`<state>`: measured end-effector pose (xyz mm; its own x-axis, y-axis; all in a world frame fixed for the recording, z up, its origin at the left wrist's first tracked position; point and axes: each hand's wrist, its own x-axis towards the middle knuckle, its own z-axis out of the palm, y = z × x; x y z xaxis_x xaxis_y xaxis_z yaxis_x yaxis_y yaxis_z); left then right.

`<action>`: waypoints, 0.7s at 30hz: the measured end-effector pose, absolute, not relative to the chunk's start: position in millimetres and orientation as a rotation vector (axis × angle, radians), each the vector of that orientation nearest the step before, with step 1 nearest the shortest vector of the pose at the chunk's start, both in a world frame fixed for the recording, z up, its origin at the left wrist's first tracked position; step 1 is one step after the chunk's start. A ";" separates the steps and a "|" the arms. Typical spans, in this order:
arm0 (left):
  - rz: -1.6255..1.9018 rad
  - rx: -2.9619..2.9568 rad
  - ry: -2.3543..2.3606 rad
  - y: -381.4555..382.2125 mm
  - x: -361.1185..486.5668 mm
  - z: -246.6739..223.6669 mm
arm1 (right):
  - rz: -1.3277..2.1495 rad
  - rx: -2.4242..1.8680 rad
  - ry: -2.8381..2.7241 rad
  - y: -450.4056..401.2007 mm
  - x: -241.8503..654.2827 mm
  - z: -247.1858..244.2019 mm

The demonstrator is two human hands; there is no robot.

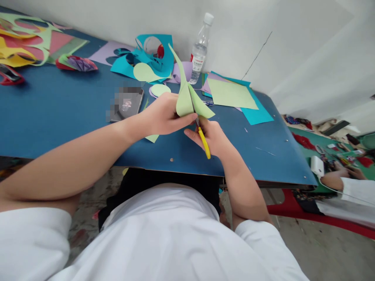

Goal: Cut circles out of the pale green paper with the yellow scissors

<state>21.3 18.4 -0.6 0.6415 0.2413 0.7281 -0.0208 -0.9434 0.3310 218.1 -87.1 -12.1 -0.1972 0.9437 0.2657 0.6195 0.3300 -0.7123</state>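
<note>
A sheet of light green paper (185, 102) stands curled above the table, pinched in my left hand (168, 113). My right hand (213, 136) is closed round scissors with yellow handles (204, 142). Their blades meet the paper at a slit between its two flaps; the blade tips are hidden by the paper. Both hands are close together over the blue table (187, 154). Left of them lie a dark phone (128, 103), partly blurred out, and a stack of pale green and purple paper rounds (161, 90).
A water bottle (199, 54) stands against the wall. Paper sheets (233, 93) lie to the right, blue cut-out scraps (123, 66) behind, coloured scraps (26, 43) and a red stapler-like tool (11, 75) at left. A person's white sleeve (357, 191) shows at a green table.
</note>
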 end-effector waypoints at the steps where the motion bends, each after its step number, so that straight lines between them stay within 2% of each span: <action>1: 1.203 2.551 0.173 18.0 21.5 -0.4 | 0.605 -1.376 -1.915 -87.1 218.0 -11.9; 21: 1.147 2.525 0.265 14.0 20.9 -0.3 | 0.606 -1.377 -1.936 -87.7 218.0 -10.1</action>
